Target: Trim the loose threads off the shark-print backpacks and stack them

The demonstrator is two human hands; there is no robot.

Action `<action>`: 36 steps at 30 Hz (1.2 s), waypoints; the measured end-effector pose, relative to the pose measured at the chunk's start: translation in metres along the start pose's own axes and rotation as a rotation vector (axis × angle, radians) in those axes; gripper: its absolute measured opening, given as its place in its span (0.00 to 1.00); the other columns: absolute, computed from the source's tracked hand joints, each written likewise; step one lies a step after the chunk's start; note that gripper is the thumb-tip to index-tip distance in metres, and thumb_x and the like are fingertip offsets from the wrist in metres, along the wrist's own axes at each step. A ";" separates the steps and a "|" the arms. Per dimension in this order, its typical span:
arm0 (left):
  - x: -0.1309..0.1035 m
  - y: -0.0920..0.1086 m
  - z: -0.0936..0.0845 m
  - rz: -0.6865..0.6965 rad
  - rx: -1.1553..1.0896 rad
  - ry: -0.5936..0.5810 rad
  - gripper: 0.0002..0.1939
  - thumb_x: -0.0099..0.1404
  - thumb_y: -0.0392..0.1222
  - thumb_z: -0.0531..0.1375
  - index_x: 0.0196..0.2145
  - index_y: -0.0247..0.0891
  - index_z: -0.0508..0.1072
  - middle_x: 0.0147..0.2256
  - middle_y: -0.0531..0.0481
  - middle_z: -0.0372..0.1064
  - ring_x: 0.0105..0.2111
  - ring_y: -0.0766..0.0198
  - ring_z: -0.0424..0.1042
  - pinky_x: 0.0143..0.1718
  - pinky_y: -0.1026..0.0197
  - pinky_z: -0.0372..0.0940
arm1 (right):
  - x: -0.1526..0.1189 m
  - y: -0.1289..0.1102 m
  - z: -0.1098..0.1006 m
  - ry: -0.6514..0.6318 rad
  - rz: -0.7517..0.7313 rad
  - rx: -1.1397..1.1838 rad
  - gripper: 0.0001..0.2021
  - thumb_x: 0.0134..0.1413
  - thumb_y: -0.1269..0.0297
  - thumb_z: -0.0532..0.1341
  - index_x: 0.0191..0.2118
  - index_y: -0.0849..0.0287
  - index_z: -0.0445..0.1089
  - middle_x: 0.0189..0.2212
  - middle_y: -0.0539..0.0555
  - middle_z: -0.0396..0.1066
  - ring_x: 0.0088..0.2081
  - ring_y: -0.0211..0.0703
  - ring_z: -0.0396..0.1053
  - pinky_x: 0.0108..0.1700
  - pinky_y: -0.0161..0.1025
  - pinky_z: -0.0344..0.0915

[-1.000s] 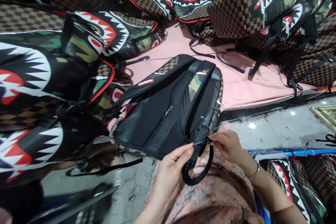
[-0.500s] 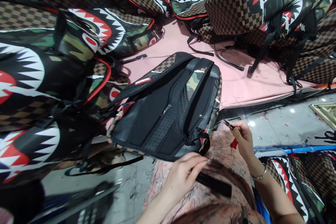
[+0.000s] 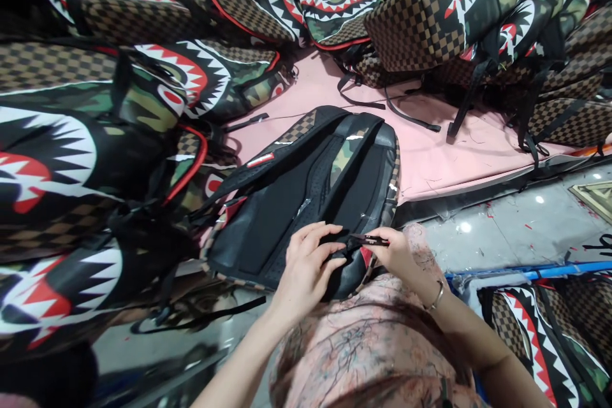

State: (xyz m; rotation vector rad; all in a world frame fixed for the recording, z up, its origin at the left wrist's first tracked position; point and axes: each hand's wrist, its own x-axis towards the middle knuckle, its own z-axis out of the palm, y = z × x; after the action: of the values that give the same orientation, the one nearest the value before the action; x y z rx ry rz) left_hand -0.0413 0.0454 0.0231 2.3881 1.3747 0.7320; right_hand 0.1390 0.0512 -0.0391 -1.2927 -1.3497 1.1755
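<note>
A backpack point(image 3: 268, 229) lies back side up, its black padded panel and shoulder straps showing, with brown-and-black checks along its edge. My left hand point(image 3: 313, 261) rests over its lower right part, fingers curled on the black strap point(image 3: 342, 255) near the strap's lower end. Between thumb and fingers of my right hand point(image 3: 396, 255) are thread snips point(image 3: 375, 240), their tips pointing left at that strap end. Whether the blades touch a thread there is too small to tell.
Many shark-mouth backpacks point(image 3: 52, 140) are heaped at the left and along the back point(image 3: 415, 25). The pink table point(image 3: 444, 166) carries loose straps and thread bits. More backpacks point(image 3: 530, 344) sit at lower right beside a blue edge point(image 3: 507, 277). Red scraps dot the grey floor point(image 3: 482, 229).
My right hand has moved left with the snips, from beside the backpack to the strap end. My left hand has moved up onto the backpack from the loose strap at its lower edge.
</note>
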 end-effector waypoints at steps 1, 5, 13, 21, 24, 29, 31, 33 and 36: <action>0.000 -0.003 0.000 -0.002 -0.053 -0.031 0.07 0.61 0.40 0.54 0.34 0.39 0.72 0.44 0.43 0.68 0.50 0.50 0.58 0.49 0.44 0.57 | 0.002 0.001 -0.001 -0.002 0.005 -0.006 0.03 0.45 0.66 0.62 0.27 0.58 0.73 0.26 0.50 0.72 0.29 0.40 0.68 0.33 0.35 0.64; -0.001 -0.009 0.001 -0.026 -0.181 -0.105 0.08 0.61 0.39 0.53 0.34 0.39 0.72 0.39 0.45 0.70 0.50 0.52 0.58 0.49 0.45 0.58 | 0.008 0.006 -0.002 -0.034 0.016 -0.021 0.06 0.45 0.64 0.61 0.24 0.59 0.71 0.22 0.48 0.69 0.26 0.38 0.65 0.30 0.33 0.62; -0.005 0.009 0.003 -0.008 -0.074 0.003 0.06 0.61 0.38 0.54 0.35 0.39 0.71 0.38 0.45 0.70 0.50 0.51 0.60 0.48 0.45 0.58 | -0.007 -0.015 -0.010 -0.034 -0.097 -0.052 0.03 0.45 0.68 0.61 0.27 0.58 0.73 0.24 0.50 0.70 0.28 0.38 0.65 0.31 0.34 0.61; -0.009 0.019 0.012 0.193 -0.034 0.171 0.07 0.59 0.35 0.59 0.37 0.37 0.70 0.36 0.45 0.71 0.46 0.54 0.66 0.46 0.50 0.62 | -0.006 -0.016 -0.006 -0.079 -0.085 0.005 0.01 0.41 0.69 0.64 0.24 0.58 0.73 0.21 0.49 0.71 0.24 0.37 0.65 0.28 0.32 0.61; -0.012 0.014 0.010 0.178 -0.162 0.153 0.03 0.59 0.35 0.58 0.33 0.38 0.70 0.35 0.47 0.71 0.42 0.58 0.69 0.43 0.56 0.65 | -0.006 -0.005 -0.007 -0.164 -0.072 0.038 0.04 0.42 0.70 0.61 0.22 0.59 0.71 0.20 0.49 0.69 0.24 0.36 0.64 0.27 0.31 0.61; 0.010 -0.016 0.005 -0.162 -0.262 0.319 0.06 0.61 0.40 0.56 0.35 0.40 0.72 0.35 0.48 0.71 0.36 0.62 0.70 0.39 0.60 0.66 | -0.008 0.004 -0.008 -0.178 0.102 0.086 0.05 0.42 0.64 0.62 0.23 0.59 0.69 0.20 0.47 0.67 0.24 0.36 0.64 0.26 0.31 0.62; 0.027 -0.032 0.005 -0.251 -0.324 0.281 0.12 0.60 0.44 0.56 0.41 0.40 0.70 0.37 0.48 0.71 0.35 0.62 0.71 0.37 0.60 0.67 | -0.005 0.001 -0.011 -0.102 0.060 0.048 0.06 0.45 0.64 0.60 0.31 0.59 0.70 0.26 0.48 0.69 0.28 0.37 0.66 0.30 0.32 0.64; 0.044 -0.045 0.007 -0.244 -0.375 0.157 0.15 0.59 0.45 0.56 0.43 0.40 0.70 0.36 0.48 0.71 0.33 0.63 0.71 0.34 0.61 0.67 | 0.002 -0.004 -0.014 -0.009 -0.013 -0.027 0.10 0.49 0.65 0.57 0.38 0.58 0.68 0.30 0.49 0.70 0.32 0.38 0.68 0.34 0.33 0.65; 0.062 -0.052 0.010 -0.153 -0.295 0.003 0.09 0.58 0.45 0.57 0.35 0.40 0.72 0.30 0.51 0.70 0.29 0.64 0.70 0.31 0.63 0.65 | 0.012 -0.014 -0.019 0.091 -0.132 -0.203 0.09 0.53 0.63 0.56 0.39 0.59 0.67 0.31 0.50 0.70 0.33 0.38 0.68 0.37 0.33 0.64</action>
State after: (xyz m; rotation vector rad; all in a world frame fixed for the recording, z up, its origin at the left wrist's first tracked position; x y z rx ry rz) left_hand -0.0478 0.1250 0.0069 2.0332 1.3294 0.8321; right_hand 0.1554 0.0643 -0.0228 -1.3598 -1.4928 0.8975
